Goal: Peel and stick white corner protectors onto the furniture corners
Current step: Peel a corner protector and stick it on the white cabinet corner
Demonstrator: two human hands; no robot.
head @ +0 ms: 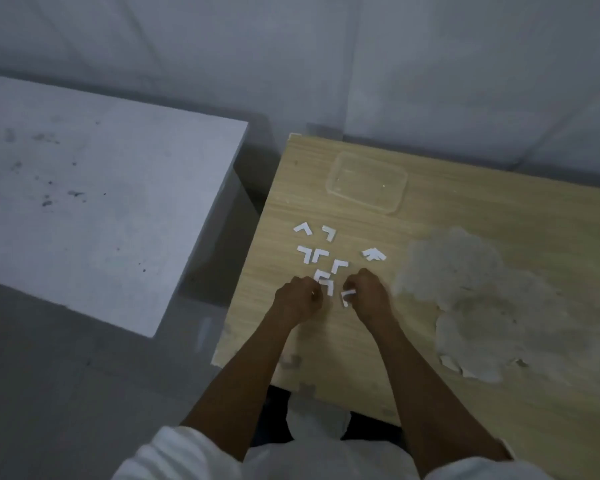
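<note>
Several white L-shaped corner protectors [315, 255] lie loose on the light wooden table [465, 223], near its left edge. My right hand [368, 292] pinches one white protector [347, 296] just above the tabletop. My left hand [298, 296] is curled beside it, its fingertips at another protector [326, 284] that lies on the wood; whether it grips that piece is unclear. One more protector [374, 254] lies apart, to the right of the group.
A clear plastic container [367, 181] stands at the table's far side. The veneer is peeled in a large pale patch [482, 306] on the right. A grey-white table [84, 202] stands to the left across a gap of floor.
</note>
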